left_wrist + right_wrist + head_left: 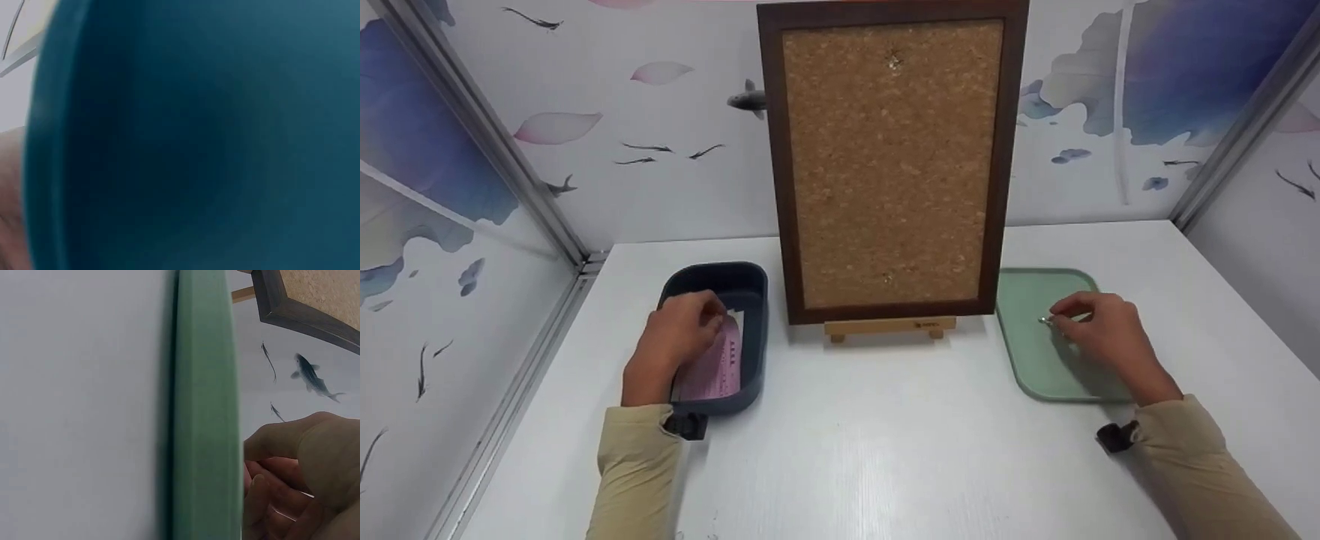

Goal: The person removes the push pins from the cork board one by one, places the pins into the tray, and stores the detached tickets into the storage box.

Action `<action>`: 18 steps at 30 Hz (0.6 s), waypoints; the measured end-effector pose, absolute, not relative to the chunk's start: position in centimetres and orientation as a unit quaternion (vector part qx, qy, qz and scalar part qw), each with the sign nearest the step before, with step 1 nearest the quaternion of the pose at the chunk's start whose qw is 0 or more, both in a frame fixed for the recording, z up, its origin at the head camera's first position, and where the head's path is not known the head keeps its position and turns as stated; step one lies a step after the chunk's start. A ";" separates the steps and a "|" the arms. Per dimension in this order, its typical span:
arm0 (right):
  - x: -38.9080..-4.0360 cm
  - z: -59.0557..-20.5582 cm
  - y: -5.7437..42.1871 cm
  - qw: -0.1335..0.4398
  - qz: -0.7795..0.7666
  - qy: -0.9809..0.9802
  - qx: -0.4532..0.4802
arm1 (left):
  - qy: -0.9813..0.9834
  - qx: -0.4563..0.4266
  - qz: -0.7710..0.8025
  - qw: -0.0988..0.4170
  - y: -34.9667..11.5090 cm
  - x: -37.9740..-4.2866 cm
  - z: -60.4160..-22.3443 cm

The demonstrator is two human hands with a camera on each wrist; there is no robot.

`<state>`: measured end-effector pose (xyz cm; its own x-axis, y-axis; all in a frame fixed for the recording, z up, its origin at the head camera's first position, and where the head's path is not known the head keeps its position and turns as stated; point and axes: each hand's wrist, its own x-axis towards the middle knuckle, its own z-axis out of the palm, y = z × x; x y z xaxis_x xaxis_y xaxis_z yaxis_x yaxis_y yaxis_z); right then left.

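In the head view my left hand (pixel 679 330) is over the dark blue box (pixel 756 337), thumb and fingertips pinching the upper end of a printed pink paper slip (pixel 718 367). A paler paper edge shows behind the slip. The left wrist view is filled by the blue box wall (pixel 50 146), which hides the fingers. Above the light green tray (pixel 1031 367), my right hand (pixel 1102 330) pinches a small shiny silver pin (pixel 1045 320) between thumb and index finger. In the right wrist view the green tray rim (pixel 208 410) covers the fingertips and the pin.
Between box and tray a framed cork board (pixel 889 172) leans on a small wooden stand (pixel 889 327). Shiny spots mark its surface near top and bottom. Patterned panels (pixel 660 187) enclose the white table (pixel 870 450) at the back and sides.
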<state>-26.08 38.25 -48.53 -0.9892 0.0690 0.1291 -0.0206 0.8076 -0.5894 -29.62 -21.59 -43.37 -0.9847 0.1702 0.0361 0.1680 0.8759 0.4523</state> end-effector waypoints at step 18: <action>-26.0 -49.0 39.3 0.044 0.324 -0.945 -0.027 | 0.965 0.088 0.243 0.036 -21.3 -29.9 -43.8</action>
<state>-26.00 39.30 -48.95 -0.9947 0.0790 0.0658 0.0220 0.7885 -0.6147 -29.94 -21.33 -43.76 -0.9819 0.1873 -0.0271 0.1520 0.8661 0.4763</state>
